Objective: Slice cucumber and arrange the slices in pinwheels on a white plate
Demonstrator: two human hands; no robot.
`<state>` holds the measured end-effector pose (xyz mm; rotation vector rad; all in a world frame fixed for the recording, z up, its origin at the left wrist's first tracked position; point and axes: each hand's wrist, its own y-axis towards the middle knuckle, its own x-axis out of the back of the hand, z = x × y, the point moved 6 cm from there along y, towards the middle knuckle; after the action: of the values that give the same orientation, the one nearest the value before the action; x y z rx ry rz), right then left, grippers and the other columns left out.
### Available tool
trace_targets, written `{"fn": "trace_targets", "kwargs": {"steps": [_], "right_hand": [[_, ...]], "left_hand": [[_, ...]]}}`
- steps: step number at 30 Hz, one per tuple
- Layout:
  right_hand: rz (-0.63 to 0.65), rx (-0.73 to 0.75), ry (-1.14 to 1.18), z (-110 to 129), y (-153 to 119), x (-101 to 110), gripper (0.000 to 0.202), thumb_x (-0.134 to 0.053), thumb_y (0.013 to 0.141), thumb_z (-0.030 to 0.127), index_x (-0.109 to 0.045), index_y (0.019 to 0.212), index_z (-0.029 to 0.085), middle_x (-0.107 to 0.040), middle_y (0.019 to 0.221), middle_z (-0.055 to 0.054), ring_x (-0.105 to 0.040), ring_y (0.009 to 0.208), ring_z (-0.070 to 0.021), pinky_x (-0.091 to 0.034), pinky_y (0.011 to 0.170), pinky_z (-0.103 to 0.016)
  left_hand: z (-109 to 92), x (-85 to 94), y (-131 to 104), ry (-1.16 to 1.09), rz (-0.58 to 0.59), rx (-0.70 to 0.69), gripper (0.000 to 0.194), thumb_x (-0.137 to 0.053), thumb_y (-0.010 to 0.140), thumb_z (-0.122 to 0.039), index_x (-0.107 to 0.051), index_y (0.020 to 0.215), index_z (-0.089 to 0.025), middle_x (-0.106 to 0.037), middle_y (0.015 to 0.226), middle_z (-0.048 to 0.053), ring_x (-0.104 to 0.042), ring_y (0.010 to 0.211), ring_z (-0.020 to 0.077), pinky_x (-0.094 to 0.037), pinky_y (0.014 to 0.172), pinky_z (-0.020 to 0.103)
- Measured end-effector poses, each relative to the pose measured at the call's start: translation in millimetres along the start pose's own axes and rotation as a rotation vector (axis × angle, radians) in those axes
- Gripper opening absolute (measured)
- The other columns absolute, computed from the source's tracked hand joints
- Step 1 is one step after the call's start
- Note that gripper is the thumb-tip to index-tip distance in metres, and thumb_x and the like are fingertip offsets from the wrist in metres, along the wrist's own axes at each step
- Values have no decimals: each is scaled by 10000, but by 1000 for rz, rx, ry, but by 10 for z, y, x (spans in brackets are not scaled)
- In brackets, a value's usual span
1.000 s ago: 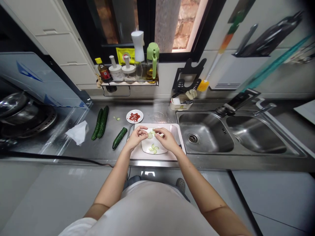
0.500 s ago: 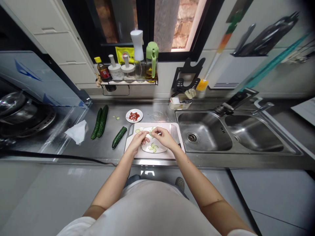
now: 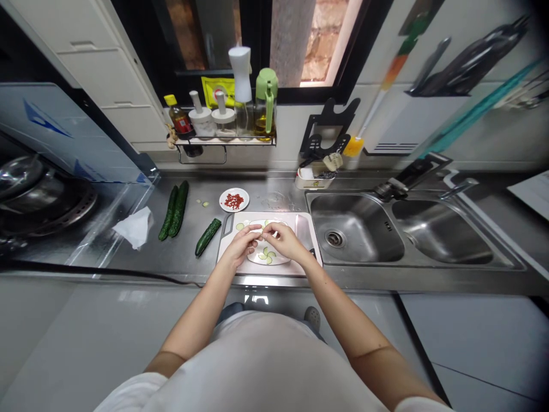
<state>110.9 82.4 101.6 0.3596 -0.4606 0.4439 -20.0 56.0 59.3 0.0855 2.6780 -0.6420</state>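
My left hand (image 3: pixel 242 245) and my right hand (image 3: pixel 281 239) meet fingertip to fingertip over a white plate (image 3: pixel 281 257). Between the pinched tips is a small, pale green cucumber slice, mostly hidden by the fingers. On the plate's near part, several curved cucumber slices (image 3: pixel 267 256) form a pinwheel; more green pieces show near its far rim. The plate rests on a pale cutting board (image 3: pixel 229 252) with a grey handle. A cleaver (image 3: pixel 303 230) lies along the board's right side. One round cucumber slice (image 3: pixel 239 226) sits at the board's left.
Left of the board lie a short cucumber piece (image 3: pixel 208 237) and two whole cucumbers (image 3: pixel 176 212). A small dish (image 3: pixel 234 200) holds chopped red bits. Farther left are a crumpled tissue (image 3: pixel 135 226) and a stove (image 3: pixel 64 200). A double sink (image 3: pixel 355 229) adjoins on the right.
My fingertips have come closer together, covering more of the green slice between them. Things on the counter stay in place; the view has shifted slightly.
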Motion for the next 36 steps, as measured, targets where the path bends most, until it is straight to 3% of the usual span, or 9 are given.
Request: {"fn": "trace_targets", "kwargs": {"steps": [5,10,18,29,36], "right_hand": [[-18,-10,-47,-76,-16,-23,111,-553,856,245,-632,803,187,-655,797,-10,-546,784,-142,-399,740,-258],[-17,-22,-42,-138,-18,-59,103,-551,848,237,-625,798,185,-647,784,-8,-554,773,-140,-401,732,-253],[-8,-93,2,-285,4,-171,97,-548,828,224,-612,770,182,-649,759,-2,-555,734,-131,-398,701,-237],[50,-279,-89,-808,88,-551,83,-564,798,189,-619,740,169,-614,690,19,-508,637,-105,-348,616,-204],[165,-352,-256,-931,164,-739,86,-563,830,182,-638,800,152,-635,736,1,-513,651,-100,-327,609,-196]], "left_hand": [[-88,81,11,169,-97,-84,510,-742,604,-272,-615,1092,-198,-603,712,-36,-455,525,36,-238,455,150],[-156,104,59,212,-75,-184,531,-756,570,-243,-598,1073,-180,-585,660,-57,-489,569,58,-321,535,173],[-182,195,220,295,-18,-362,497,-729,640,-223,-567,1106,-157,-563,666,-56,-532,642,78,-398,668,208],[105,528,628,546,-61,-418,380,-665,690,-168,-609,1066,-150,-533,689,-37,-510,637,83,-393,625,197],[231,675,788,836,-134,-410,392,-595,722,-150,-628,1112,-167,-570,731,-19,-499,637,96,-391,649,208]]}}
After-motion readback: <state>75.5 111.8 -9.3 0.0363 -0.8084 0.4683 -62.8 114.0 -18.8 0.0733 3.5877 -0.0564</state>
